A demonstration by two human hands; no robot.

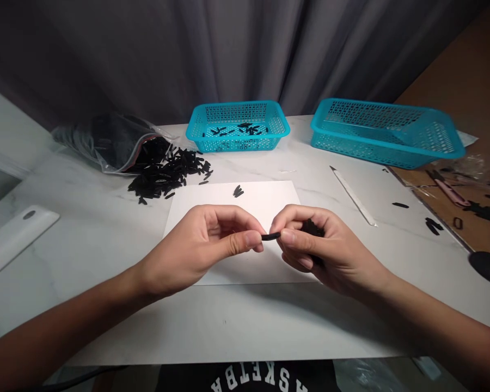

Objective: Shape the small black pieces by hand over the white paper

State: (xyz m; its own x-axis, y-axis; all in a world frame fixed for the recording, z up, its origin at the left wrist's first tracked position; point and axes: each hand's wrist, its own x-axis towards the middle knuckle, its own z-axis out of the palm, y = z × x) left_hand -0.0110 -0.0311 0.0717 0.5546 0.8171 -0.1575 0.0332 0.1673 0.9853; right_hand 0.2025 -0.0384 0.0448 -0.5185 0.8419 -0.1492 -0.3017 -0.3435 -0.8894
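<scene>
Between the thumbs and fingertips of both hands is a small, elongated black piece [271,236], held level above a white sheet [228,272]. My left hand [206,242] pinches its left end. Its right end is pinched by my right hand [322,242], whose curled fingers also keep more black pieces [312,228] in the palm. Just beyond the hands, a few loose black pieces [238,191] lie on the sheet. What these pieces are made of, I cannot tell.
A plastic bag [114,144] spills a heap of black pieces [163,174] at left. A blue basket [237,146] holds several pieces; another blue basket [351,147] stands right. A white pen-like tool [353,196], a pink-handled cutter [449,189] and a white bar-shaped object [20,237] lie around.
</scene>
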